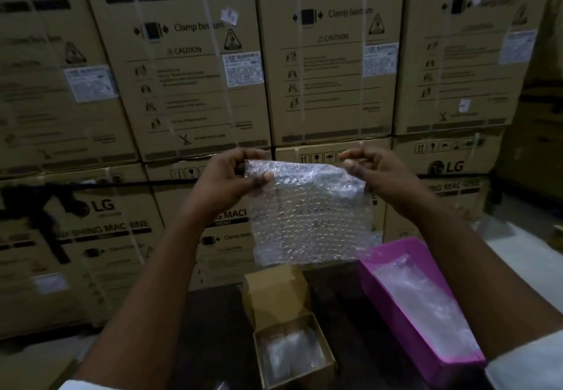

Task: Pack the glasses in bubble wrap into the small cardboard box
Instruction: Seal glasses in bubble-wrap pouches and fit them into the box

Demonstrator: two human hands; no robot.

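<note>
Hands, left hand (234,176) and right hand (370,170), pinch a bubble wrap sheet (310,213) by its top corners, stretching it flat above the open small cardboard box (292,356), seemingly ready for wrapping.

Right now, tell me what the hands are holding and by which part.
Both hands hold one sheet of bubble wrap by its top edge: the left hand pinches the upper left corner, the right hand the upper right. The sheet hangs down.

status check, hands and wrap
Left hand and right hand pinch bubble wrap top corners, held up. Box open below. Nothing in the way.
</note>
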